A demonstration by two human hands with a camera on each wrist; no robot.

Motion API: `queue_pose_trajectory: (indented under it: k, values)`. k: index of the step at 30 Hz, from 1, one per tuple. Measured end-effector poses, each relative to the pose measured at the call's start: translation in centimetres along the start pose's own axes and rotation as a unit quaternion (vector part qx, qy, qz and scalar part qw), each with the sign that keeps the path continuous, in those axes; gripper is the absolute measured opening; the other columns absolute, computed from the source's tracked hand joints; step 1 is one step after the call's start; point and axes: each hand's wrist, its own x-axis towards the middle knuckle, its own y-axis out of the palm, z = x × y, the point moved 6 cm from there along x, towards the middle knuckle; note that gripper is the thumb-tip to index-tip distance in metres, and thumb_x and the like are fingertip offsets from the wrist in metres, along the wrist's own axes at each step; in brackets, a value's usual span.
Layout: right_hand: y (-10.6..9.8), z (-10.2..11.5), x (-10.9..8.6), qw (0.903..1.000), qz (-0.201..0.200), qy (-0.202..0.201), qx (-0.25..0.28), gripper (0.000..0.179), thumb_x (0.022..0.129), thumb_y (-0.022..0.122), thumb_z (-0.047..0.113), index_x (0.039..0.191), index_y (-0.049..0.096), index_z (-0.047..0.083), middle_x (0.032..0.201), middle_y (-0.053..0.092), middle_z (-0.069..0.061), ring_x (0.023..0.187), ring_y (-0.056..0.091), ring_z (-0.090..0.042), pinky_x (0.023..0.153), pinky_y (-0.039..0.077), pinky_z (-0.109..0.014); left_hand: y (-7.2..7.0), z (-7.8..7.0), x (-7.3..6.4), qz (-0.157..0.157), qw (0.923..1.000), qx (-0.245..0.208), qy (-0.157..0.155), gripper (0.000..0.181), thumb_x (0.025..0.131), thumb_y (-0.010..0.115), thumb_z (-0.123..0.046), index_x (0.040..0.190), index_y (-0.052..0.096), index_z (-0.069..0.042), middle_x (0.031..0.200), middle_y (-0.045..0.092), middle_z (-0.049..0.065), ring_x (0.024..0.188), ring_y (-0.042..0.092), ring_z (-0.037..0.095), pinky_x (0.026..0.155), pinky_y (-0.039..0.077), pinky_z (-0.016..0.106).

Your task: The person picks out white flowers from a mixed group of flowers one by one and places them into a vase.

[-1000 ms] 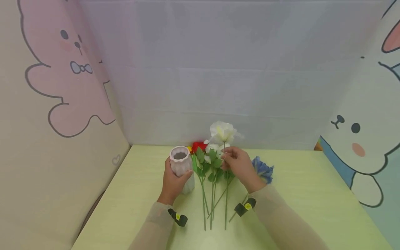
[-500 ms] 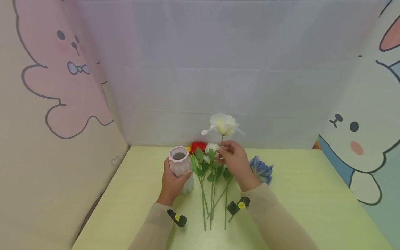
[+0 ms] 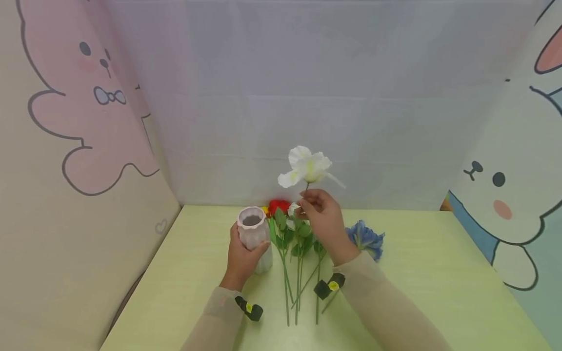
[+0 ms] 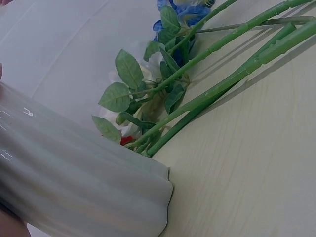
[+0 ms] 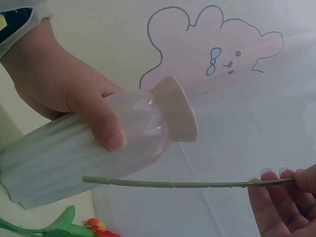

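A pale ribbed vase (image 3: 253, 237) with a wavy rim stands on the table, and my left hand (image 3: 244, 257) grips its side with the thumb across the front. Its dark mouth faces up in the head view. To the right, my right hand (image 3: 325, 219) pinches the stem of a white artificial flower (image 3: 307, 168), which it holds up above the other flowers. In the right wrist view the bare lower end of the green stem (image 5: 168, 184) points toward the vase and overlaps its body. My left fingers are mostly hidden behind the vase.
Several artificial flowers lie on the pale table (image 3: 184, 292) right of the vase: a red flower (image 3: 278, 206), a white one (image 3: 293, 208) and a blue one (image 3: 366, 240). Their green stems (image 3: 298, 292) point toward me. A white curtain (image 3: 272, 97) closes off the back.
My right hand has lifted the white flower higher and moved it left, toward the vase, tilting its bloom. My left hand and the vase have stayed nearly in place.
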Motion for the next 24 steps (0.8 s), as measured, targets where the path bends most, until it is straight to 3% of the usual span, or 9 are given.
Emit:
queue_pose_trajectory:
  k: [4,8,14,24]
  values:
    - [0.6,0.7,0.4,0.9992,0.021,-0.016,-0.029,0.014,0.104,0.061,0.004,0.116,0.059,-0.002,0.107,0.067,-0.017,0.099,0.067,-0.044,0.087,0.058,-0.047,0.0,-0.2,0.0,0.001,1.0,0.001,-0.001,0.093,0.082,0.087,-0.014,0.155,0.03,-0.021,0.137,0.051,0.01,0.117,0.055,0.034,0.095,0.048,0.06]
    - [1.1,1.5,1.0,0.998,0.034,-0.024,-0.048,0.013,0.104,0.062,0.009,0.113,0.057,0.001,0.109,0.068,-0.017,0.098,0.069,-0.037,0.089,0.057,-0.05,-0.1,-0.3,0.2,-0.001,1.0,0.003,0.004,0.093,0.082,0.087,-0.014,0.155,0.03,-0.02,0.137,0.051,0.01,0.115,0.056,0.034,0.095,0.048,0.06]
    - [2.0,2.8,1.7,0.9971,0.047,-0.044,-0.04,0.017,0.103,0.064,0.007,0.117,0.058,0.0,0.107,0.068,-0.017,0.093,0.07,-0.031,0.086,0.059,-0.043,0.0,-0.1,0.2,-0.002,1.0,-0.005,0.006,0.091,0.082,0.087,-0.015,0.154,0.032,-0.02,0.135,0.052,0.01,0.115,0.056,0.034,0.095,0.048,0.058]
    - [3.1,4.8,2.3,0.9946,0.045,-0.093,-0.011,0.017,0.104,0.062,0.007,0.12,0.058,0.004,0.105,0.066,-0.02,0.095,0.069,-0.039,0.083,0.06,-0.041,0.1,0.2,0.1,0.005,0.9998,-0.01,-0.015,0.093,0.084,0.086,-0.011,0.156,0.029,-0.021,0.14,0.049,0.012,0.12,0.053,0.035,0.099,0.045,0.06]
